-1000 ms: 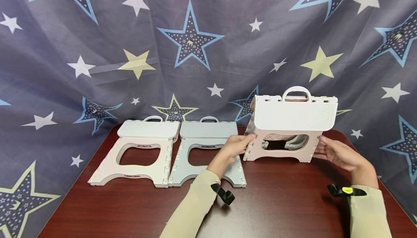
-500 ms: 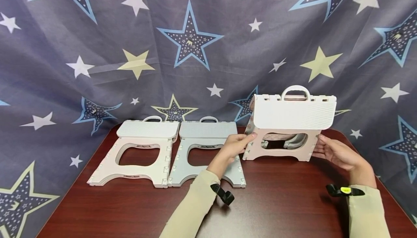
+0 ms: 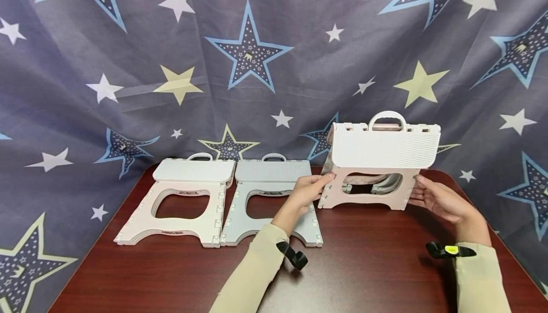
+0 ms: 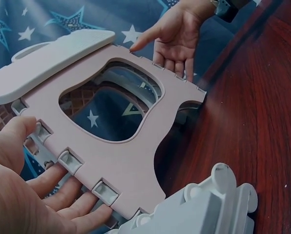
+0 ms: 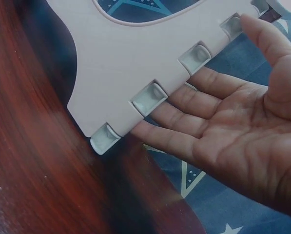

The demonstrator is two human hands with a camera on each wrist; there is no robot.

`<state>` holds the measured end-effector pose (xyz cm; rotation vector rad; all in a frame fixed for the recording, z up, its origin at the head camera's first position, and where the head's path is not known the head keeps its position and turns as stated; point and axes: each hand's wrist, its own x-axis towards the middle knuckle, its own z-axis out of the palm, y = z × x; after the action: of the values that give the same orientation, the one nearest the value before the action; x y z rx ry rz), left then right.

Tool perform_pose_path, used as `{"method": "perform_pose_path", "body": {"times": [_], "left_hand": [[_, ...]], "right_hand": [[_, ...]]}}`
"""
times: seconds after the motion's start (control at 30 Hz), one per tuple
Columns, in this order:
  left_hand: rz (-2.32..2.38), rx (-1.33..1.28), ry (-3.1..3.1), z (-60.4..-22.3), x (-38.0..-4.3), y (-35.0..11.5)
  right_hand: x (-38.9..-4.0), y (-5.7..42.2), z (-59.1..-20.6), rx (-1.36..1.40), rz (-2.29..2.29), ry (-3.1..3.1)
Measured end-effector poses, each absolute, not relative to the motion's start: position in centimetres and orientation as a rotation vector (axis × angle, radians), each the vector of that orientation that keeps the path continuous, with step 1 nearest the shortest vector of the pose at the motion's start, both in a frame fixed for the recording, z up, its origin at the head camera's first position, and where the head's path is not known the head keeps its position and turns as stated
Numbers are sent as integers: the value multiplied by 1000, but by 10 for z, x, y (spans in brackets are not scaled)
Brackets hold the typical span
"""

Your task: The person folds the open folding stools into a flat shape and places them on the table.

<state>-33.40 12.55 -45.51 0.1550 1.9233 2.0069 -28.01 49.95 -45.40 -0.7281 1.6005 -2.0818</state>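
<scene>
A pink folding step stool with a white top and carrying handle stands upright, partly folded, at the right side of the table. My left hand grips its left side edge, thumb on the front and fingers behind, as the left wrist view also shows. My right hand holds the opposite edge; in the right wrist view its thumb touches the front and the fingertips go behind the pink panel. Whether the stool's feet touch the table is hard to tell.
Left of the held stool, a grey-blue folding stool lies folded, close beside my left forearm. Another folded stool, white and pale pink, lies at its left. Behind the dark red table hangs a star-patterned curtain.
The held stool has shifted slightly back and to the left, with my right hand following. My left hand has hardly moved, and the two folded stools stay where they were.
</scene>
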Motion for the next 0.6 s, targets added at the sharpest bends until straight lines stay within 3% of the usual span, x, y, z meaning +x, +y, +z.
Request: {"method": "perform_pose_path", "body": {"times": [0.6], "left_hand": [[2146, 72, 1901, -455, -329, 131]], "right_hand": [[-282, 495, -454, -594, -2140, 1709]]}}
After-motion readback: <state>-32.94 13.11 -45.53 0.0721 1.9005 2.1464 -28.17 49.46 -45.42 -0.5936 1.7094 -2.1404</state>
